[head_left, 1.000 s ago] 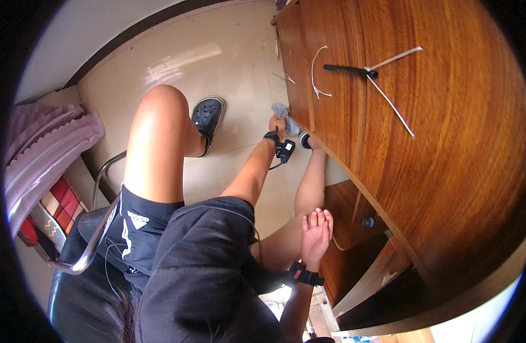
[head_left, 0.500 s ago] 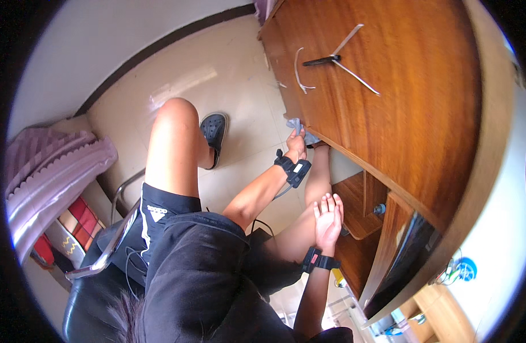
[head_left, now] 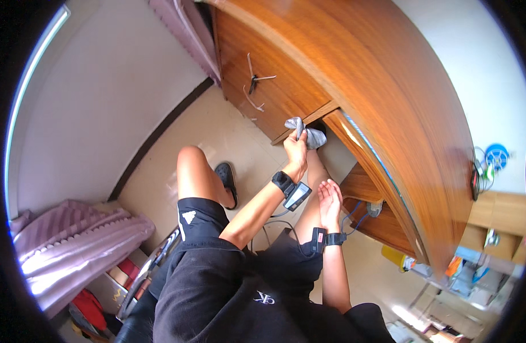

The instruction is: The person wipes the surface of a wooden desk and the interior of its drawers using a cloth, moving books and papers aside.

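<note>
My left hand (head_left: 296,153) reaches forward, its fingers closed around a crumpled grey cloth (head_left: 315,139). One end of the cloth sticks up above the fist, and the rest hangs beside it near the lower edge of a brown wooden cabinet door (head_left: 291,86). Palm up, my right hand (head_left: 330,199) hovers over my right leg with its fingers stretched out and nothing in it. Each wrist wears a black strapped device with a cable.
White strips and a black piece (head_left: 253,84) are on the cabinet door. A wooden desktop (head_left: 389,68) curves along the right, above a shelf (head_left: 363,186). A purple curtain (head_left: 80,246) hangs at the lower left. A yellow bin (head_left: 393,257) stands at the lower right.
The view has swung, so the cabinet door now appears farther left and the desktop fills more of the right. The cloth is lifted and shows more fully in my left hand. My right hand stays open.
</note>
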A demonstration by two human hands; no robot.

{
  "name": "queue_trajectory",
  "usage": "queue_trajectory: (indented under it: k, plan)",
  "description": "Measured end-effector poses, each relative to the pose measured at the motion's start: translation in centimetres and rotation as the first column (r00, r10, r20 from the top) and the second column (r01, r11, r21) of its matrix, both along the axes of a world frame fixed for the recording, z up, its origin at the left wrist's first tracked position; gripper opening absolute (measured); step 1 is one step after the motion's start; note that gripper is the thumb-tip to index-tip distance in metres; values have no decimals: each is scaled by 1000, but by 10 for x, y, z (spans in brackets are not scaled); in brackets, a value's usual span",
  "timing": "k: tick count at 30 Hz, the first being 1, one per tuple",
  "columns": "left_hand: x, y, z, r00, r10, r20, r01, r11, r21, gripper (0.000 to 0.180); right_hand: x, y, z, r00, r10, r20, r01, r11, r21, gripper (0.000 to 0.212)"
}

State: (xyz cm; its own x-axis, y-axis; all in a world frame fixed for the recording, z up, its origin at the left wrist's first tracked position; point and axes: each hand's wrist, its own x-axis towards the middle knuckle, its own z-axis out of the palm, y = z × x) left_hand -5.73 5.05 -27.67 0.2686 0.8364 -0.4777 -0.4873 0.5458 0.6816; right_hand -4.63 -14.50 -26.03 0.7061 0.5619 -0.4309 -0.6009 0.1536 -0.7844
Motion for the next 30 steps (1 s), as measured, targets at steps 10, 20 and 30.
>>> queue_trajectory:
  k: [10, 20, 30]
  plan:
    - [-8, 10, 82, 993, 64, -102, 13, 782, 623, 14, -23, -57, 13, 990, -140, 11, 138, 986, 94, 22]
    - [-33, 22, 89, 912, -170, -374, 396, 608, 688, 24, 5, -69, 42, 925, -191, 328, 111, 963, 247, 24]
    - [-78, -44, 97, 700, -620, -355, 711, 555, 432, 26, -20, -54, 81, 889, -19, 457, 54, 996, -64, 28]
